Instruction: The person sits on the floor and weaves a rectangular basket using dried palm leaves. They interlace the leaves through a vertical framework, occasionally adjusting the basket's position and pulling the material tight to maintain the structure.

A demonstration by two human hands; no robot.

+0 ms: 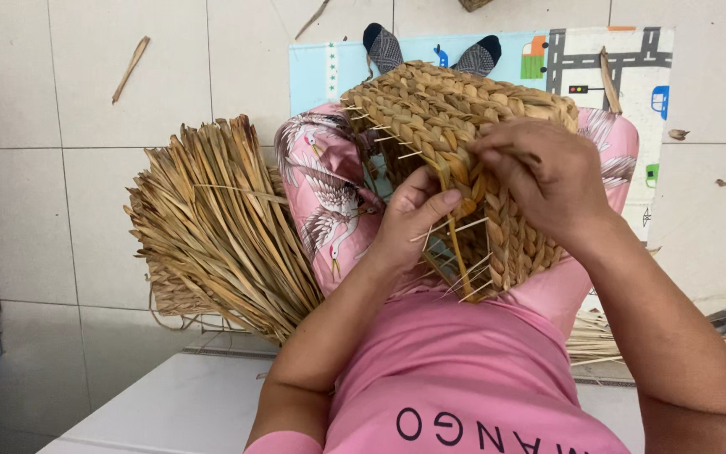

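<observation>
Woven basket [464, 126] — left hand [413, 220] pinching its rim strand, right hand [544, 172] gripping plaits; dried-leaf bundle [220, 227] left of it — best kept taut.

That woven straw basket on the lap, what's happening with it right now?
A seated person is weaving a tan braided straw basket resting on their lap. The left hand steadies its open edge, where thin stakes stick out, while the right hand presses on the braided wall, fingers pinching a strand. A bundle of dried flat straw leaves lies on the tiled floor beside them.
</observation>
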